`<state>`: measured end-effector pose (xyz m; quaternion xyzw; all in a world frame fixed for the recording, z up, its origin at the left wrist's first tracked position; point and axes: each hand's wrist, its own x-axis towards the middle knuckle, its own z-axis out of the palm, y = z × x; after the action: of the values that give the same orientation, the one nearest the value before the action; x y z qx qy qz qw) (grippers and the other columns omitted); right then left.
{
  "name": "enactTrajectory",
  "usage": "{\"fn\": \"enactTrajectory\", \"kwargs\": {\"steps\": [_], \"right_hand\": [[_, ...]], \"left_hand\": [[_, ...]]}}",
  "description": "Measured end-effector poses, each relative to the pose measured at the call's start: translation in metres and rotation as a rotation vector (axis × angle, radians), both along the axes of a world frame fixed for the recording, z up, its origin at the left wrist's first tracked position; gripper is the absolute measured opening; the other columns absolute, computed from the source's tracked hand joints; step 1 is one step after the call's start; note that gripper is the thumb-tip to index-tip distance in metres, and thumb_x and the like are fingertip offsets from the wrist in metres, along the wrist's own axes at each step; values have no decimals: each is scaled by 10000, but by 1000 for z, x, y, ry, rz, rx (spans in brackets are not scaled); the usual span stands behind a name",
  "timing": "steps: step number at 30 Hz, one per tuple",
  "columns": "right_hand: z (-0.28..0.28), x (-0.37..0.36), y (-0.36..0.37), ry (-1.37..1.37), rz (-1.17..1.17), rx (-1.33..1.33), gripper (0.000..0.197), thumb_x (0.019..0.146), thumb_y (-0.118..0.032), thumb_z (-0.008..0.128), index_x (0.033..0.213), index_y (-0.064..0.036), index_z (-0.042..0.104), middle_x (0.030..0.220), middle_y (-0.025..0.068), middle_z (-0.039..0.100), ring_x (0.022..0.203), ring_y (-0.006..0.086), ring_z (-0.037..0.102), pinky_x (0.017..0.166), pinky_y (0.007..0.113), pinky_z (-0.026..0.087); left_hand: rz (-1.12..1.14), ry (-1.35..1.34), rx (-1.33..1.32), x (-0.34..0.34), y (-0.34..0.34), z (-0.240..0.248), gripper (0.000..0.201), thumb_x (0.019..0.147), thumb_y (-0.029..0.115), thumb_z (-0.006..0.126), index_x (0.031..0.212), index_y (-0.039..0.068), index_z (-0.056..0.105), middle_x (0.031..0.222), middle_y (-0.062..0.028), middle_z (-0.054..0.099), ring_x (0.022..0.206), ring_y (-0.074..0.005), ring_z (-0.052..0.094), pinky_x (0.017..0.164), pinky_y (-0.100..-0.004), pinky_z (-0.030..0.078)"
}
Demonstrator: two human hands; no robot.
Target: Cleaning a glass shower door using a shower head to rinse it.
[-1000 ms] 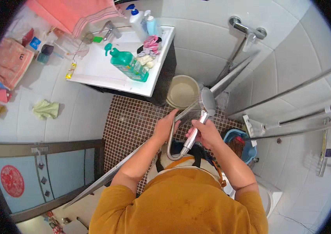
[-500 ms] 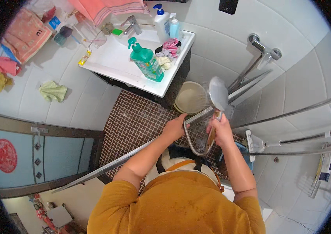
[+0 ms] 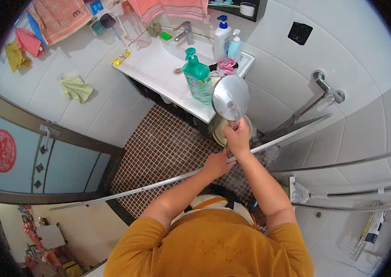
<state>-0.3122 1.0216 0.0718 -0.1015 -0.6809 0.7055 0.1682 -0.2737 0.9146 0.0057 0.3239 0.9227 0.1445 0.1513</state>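
Observation:
My right hand [image 3: 238,137] is closed around the handle of a round silver shower head [image 3: 231,98], lifted in front of the sink's right corner. Just below it, my left hand [image 3: 216,165] has its fingers curled around what looks like the metal shower hose [image 3: 227,151], beside a long metal rail [image 3: 167,181]. Most of the hose is hidden by my hands and arms. Behind my right hand, a beige bucket [image 3: 247,128] stands on the floor, partly covered. A green pump bottle [image 3: 198,83] stands on the front edge of the white sink [image 3: 151,69].
The rail crosses in front of me from lower left to right. A wall-mounted shower mixer [image 3: 328,87] is at the right. White and blue pump bottles [image 3: 222,39] stand by the faucet [image 3: 186,33]. At left is a door [image 3: 66,161]; brown mosaic tiles [image 3: 158,147] cover the floor.
The shower head has moved left, closer to the sink, with its face now turned otherwise. My two hands have come together. Spray seen earlier over the bucket no longer shows clearly.

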Motion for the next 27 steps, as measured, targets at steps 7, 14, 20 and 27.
{"fn": "enactTrajectory", "kwargs": {"steps": [7, 14, 20, 27], "right_hand": [[1, 5, 13, -94, -55, -23, 149, 717, -30, 586, 828, -25, 488, 648, -25, 452, 609, 64, 419, 537, 240, 368], [9, 5, 12, -7, 85, -35, 167, 726, -45, 596, 849, -31, 483, 677, -28, 471, 603, 69, 437, 538, 238, 374], [3, -3, 14, -36, 69, -2, 180, 719, -54, 598, 857, -28, 485, 676, -26, 467, 601, 83, 437, 555, 255, 387], [8, 1, 19, -24, 176, 72, 229, 724, -54, 587, 933, -20, 499, 707, -9, 491, 633, 88, 459, 572, 261, 398]], "left_hand": [[-11, 50, 36, -4, 1, 2, 562, 862, 439, 536, 1138, -43, 449, 715, -147, 636, 607, -272, 636, 538, -377, 503], [16, -36, -10, -12, 2, 8, 558, 860, 419, 546, 1150, -40, 418, 736, -158, 642, 639, -295, 644, 566, -385, 519], [62, -96, 19, -10, 5, 13, 582, 858, 435, 545, 1157, -44, 402, 782, -183, 642, 671, -329, 646, 617, -417, 530], [55, -34, 92, -9, 1, 0, 647, 852, 418, 560, 1258, -39, 347, 790, -195, 636, 690, -336, 644, 617, -429, 528]]}}
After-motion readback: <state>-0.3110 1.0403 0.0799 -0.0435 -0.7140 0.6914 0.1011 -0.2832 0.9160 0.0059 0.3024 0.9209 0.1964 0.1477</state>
